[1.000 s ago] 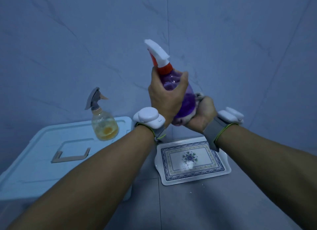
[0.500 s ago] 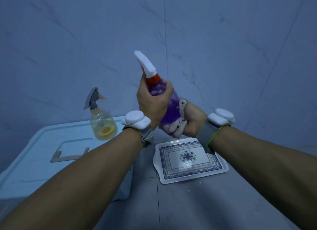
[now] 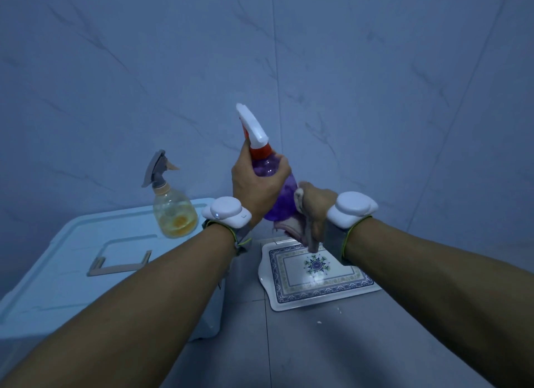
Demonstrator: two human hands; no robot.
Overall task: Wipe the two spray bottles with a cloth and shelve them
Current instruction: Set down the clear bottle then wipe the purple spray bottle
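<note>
Pale blue plastic storage box (image 3: 72,260), lid on, grey handle (image 3: 120,264) lying flat. Beside it, white patterned tray (image 3: 315,275) on grey tiled floor (image 3: 318,353).

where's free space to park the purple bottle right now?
Free: the patterned tray, bare, right below the purple bottle; the blue bin lid left of and in front of the yellow bottle; the grey floor in front of the tray. Crowded: the lid's back right corner, by the yellow bottle.

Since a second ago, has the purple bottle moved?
Yes. The purple bottle, in the left hand, has dropped closer to the patterned tray and toward the amber bottle, which stands on the bin lid.
</note>
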